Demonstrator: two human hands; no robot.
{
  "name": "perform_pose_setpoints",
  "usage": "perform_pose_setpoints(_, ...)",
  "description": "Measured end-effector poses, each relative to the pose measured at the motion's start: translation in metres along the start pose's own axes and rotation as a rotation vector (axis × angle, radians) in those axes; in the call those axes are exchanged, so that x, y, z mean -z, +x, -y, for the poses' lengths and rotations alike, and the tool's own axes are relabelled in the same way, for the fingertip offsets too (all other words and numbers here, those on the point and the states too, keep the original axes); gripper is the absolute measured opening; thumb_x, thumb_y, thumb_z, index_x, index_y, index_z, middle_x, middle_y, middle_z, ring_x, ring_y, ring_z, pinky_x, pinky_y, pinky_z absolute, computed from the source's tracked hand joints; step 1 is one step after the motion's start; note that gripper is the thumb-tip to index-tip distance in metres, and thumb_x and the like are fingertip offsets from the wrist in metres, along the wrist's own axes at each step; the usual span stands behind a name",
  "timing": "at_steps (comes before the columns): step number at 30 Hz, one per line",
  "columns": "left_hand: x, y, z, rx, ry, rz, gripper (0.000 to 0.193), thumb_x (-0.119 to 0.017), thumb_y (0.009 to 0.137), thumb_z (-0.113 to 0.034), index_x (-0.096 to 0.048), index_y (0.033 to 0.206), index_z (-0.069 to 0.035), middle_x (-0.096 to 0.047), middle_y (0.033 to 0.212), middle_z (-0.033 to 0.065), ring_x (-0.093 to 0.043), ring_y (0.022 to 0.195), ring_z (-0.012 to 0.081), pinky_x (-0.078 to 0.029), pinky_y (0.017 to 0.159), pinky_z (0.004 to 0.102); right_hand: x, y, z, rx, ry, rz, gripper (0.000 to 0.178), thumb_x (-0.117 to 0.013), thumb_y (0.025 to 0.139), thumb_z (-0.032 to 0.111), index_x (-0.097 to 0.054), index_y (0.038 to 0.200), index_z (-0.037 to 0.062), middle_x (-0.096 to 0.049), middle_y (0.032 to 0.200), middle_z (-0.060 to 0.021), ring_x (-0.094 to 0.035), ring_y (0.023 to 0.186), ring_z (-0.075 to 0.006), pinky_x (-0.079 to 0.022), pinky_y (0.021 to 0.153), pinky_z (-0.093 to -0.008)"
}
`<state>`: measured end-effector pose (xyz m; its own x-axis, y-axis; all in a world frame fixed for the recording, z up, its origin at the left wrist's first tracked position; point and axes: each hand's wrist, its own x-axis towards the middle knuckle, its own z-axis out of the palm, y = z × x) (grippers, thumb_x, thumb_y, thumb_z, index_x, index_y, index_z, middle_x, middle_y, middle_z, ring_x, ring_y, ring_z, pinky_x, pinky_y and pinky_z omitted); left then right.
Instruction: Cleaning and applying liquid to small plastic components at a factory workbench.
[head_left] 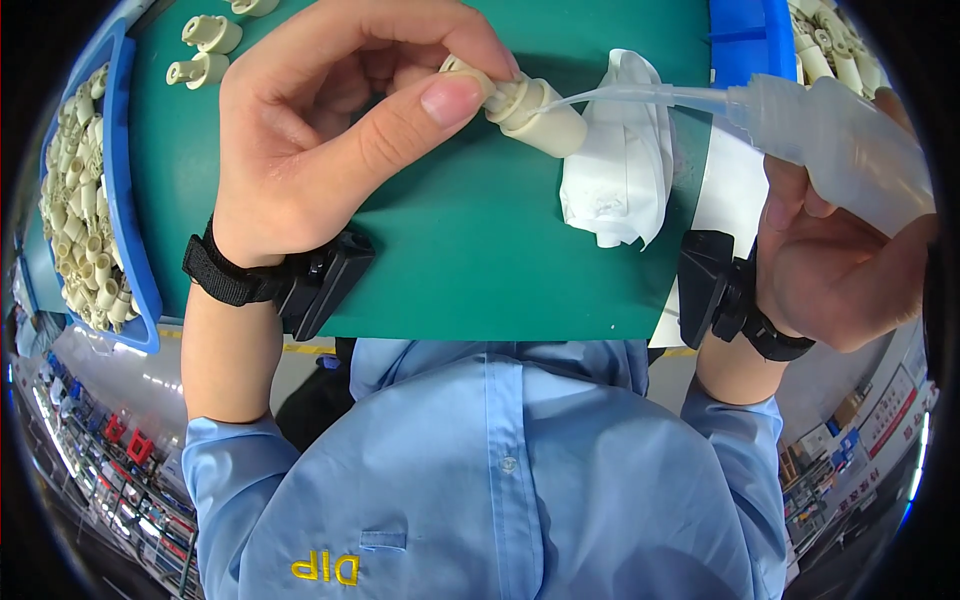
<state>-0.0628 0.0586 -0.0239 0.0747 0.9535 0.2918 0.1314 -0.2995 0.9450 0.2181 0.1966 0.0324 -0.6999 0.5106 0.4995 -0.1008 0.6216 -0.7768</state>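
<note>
Green matting [480, 270] covers the work surface, its near edge running just before the blue shirt [430, 450], with a broad green stretch between the wrists. A blue tray [140, 240] of cream pieces bounds the left; a blue bin [738, 50] stands far right. At far centre, the left hand [330, 130] clamps thumb and fingertips on a cream cylindrical part [555, 128]. The right hand [840, 265] curls its fingers around a translucent bottle [880, 150], whose nozzle [635, 94] crosses above a rumpled white sheet [615, 175] to the part. Pale floor [140, 385] shows beyond the mat's edge.
</note>
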Motion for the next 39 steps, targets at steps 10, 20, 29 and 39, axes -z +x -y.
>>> perform_pose_setpoints(10, 0.001, 0.001, -0.002, 0.007, -0.036, 0.024, 0.02, -0.061, 0.092, -0.011, -0.06, 0.105, 0.003, -0.06, 0.102, 0.0155, -0.051, 0.068, 0.0125, -0.043, 0.061, 0.0233, -0.009, 0.003, 0.003, -0.006, -0.001, -0.014, 0.032, -0.04, 0.102, 0.03, -0.06, 0.113, 0.0083, -0.066, 0.109, -0.0171, -0.067, 0.075, -0.025, -0.058, 0.06, -0.0366)
perform_pose_setpoints(20, 0.001, 0.0, -0.003, 0.012, -0.024, 0.033, 0.018, -0.06, 0.091, -0.01, -0.061, 0.105, 0.003, -0.06, 0.103, 0.0156, -0.054, 0.072, 0.0131, -0.045, 0.063, 0.0233, -0.008, 0.001, 0.002, -0.012, -0.003, -0.028, 0.033, -0.04, 0.102, 0.032, -0.06, 0.114, 0.0087, -0.066, 0.111, -0.0173, -0.066, 0.073, -0.0236, -0.057, 0.058, -0.0354)
perform_pose_setpoints(29, -0.003, 0.0, -0.007, 0.085, -0.013, -0.005, 0.017, -0.061, 0.092, -0.009, -0.063, 0.102, 0.004, -0.061, 0.103, 0.0153, -0.057, 0.077, 0.0129, -0.047, 0.065, 0.0225, -0.016, 0.003, 0.003, -0.021, -0.001, -0.04, 0.035, -0.04, 0.102, 0.034, -0.06, 0.115, 0.0089, -0.065, 0.112, -0.0174, -0.065, 0.072, -0.0224, -0.057, 0.057, -0.0342)
perform_pose_setpoints(39, -0.003, -0.001, -0.007, 0.114, 0.04, -0.044, 0.025, -0.064, 0.091, -0.01, -0.064, 0.111, 0.006, -0.062, 0.101, 0.011, -0.057, 0.074, 0.0106, -0.046, 0.064, 0.021, -0.016, 0.002, 0.001, -0.029, 0.003, -0.051, 0.036, -0.039, 0.102, 0.035, -0.06, 0.116, 0.0093, -0.065, 0.114, -0.0175, -0.064, 0.07, -0.021, -0.056, 0.056, -0.033)
